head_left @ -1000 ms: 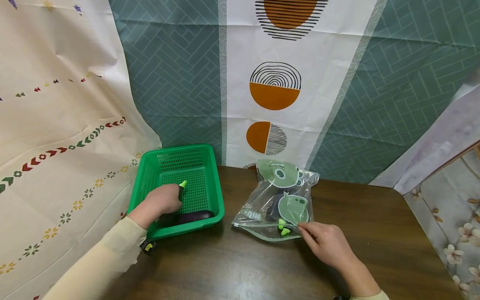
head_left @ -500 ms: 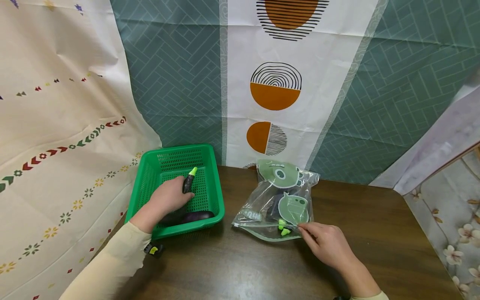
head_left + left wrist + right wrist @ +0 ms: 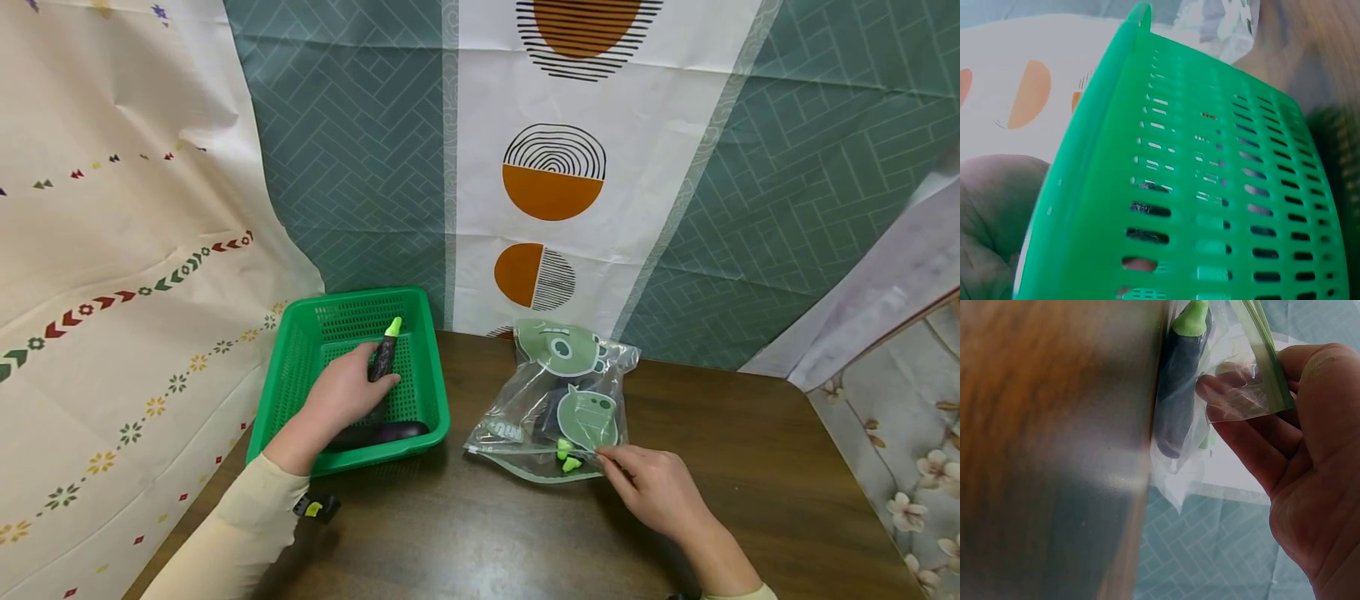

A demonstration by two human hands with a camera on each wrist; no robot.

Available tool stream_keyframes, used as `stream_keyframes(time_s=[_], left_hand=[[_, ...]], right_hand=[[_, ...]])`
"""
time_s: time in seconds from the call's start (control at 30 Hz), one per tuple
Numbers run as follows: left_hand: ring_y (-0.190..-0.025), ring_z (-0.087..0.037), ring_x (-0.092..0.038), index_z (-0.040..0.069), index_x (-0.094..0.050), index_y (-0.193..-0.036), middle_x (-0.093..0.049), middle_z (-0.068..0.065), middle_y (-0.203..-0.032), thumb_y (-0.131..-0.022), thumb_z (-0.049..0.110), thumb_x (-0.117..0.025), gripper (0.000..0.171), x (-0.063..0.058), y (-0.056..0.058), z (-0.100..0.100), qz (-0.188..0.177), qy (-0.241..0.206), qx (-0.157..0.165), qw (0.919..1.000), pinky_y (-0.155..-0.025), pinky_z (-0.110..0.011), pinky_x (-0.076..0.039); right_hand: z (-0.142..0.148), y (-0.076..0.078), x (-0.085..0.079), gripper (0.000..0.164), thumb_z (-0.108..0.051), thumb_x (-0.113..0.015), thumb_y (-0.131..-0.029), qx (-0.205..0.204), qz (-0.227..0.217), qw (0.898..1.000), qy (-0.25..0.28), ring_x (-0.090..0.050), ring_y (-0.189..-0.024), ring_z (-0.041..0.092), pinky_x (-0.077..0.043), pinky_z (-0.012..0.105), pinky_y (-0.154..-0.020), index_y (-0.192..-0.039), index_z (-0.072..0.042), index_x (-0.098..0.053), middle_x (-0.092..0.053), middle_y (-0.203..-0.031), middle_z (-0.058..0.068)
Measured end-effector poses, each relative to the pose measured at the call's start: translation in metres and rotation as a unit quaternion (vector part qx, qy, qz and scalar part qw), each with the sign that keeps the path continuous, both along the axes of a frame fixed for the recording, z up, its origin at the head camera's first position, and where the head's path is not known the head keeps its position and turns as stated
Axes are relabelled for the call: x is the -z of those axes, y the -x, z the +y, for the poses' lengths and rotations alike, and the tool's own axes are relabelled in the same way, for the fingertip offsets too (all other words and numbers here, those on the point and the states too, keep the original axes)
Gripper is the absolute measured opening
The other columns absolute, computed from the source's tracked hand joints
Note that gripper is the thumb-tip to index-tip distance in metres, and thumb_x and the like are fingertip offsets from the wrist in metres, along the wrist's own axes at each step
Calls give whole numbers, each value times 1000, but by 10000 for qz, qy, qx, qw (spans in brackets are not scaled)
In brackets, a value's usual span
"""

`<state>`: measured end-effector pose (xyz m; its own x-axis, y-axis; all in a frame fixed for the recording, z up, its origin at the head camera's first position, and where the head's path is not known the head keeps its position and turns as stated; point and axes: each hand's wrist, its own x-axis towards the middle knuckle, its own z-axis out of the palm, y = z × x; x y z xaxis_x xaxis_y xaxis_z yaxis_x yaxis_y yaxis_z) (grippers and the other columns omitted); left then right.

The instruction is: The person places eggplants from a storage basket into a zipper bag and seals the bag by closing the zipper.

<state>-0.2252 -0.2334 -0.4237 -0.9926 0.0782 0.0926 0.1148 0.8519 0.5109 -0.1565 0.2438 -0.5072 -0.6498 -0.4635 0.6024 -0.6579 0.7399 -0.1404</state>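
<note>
My left hand (image 3: 345,393) grips a dark eggplant (image 3: 383,357) with a bright green stem, held tilted inside the green basket (image 3: 439,392). At the basket's near side lies another dark eggplant (image 3: 399,431); part of it is hidden. My right hand (image 3: 660,490) pinches the zip edge of a clear zip bag (image 3: 498,417) with green cartoon prints, lying on the table. Green stems (image 3: 564,450) show near the bag's mouth, and an eggplant (image 3: 1179,394) inside it is plain in the right wrist view. The basket wall (image 3: 1179,150) hides most of my left hand's grip in the left wrist view.
The brown wooden table (image 3: 465,533) carries the basket at left and the bag at centre right. Behind it hangs a patterned curtain (image 3: 352,167). A cream cloth (image 3: 150,333) drapes along the left, and floral cloth (image 3: 915,442) borders the right.
My left hand has moved a little to the right and lifted the eggplant, so more of it shows above the basket floor. The right hand and bag stay put.
</note>
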Motion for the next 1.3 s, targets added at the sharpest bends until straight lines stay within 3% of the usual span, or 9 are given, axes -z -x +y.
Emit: stream_keyframes(time_s=[0.43,0.73,0.93,1.3], left_hand=[[-113,-40,-72,-4,-49,-161,-70,-26,-135,-108,36,-74,72,-6,-9,15,404,-539,-55,9977,-90,-59,-61],[-93,-29,-68,-1,-51,-161,-73,-16,-112,-107,33,-78,69,-5,-17,29,856,-944,93,9918,-72,-44,-56],[-98,-29,-69,1,-53,-160,-73,-15,-112,-105,31,-80,67,-3,-20,40,1126,-1250,188,9856,-74,-44,-59],[-108,-29,-71,4,-53,-162,-73,-12,-119,-103,32,-83,71,3,-25,64,1100,-1773,395,9772,-77,-44,-64]], right_hand=[[-1,-1,-1,18,-6,-90,-89,11,-99,9999,14,-77,-78,6,-65,34,-66,-105,-14,-86,-83,-95,-5],[-1,-2,-1,18,-6,-89,-89,54,-163,9999,7,-77,-78,6,-65,34,-66,-105,-14,-86,-83,-95,-5],[-1,-2,-2,18,-5,-89,-89,47,-187,9998,33,-77,-79,6,-65,34,-67,-105,-14,-86,-83,-95,-5],[-2,-2,-1,18,-6,-89,-89,61,-197,9998,16,-77,-79,7,-65,34,-67,-105,-14,-86,-84,-95,-5]])
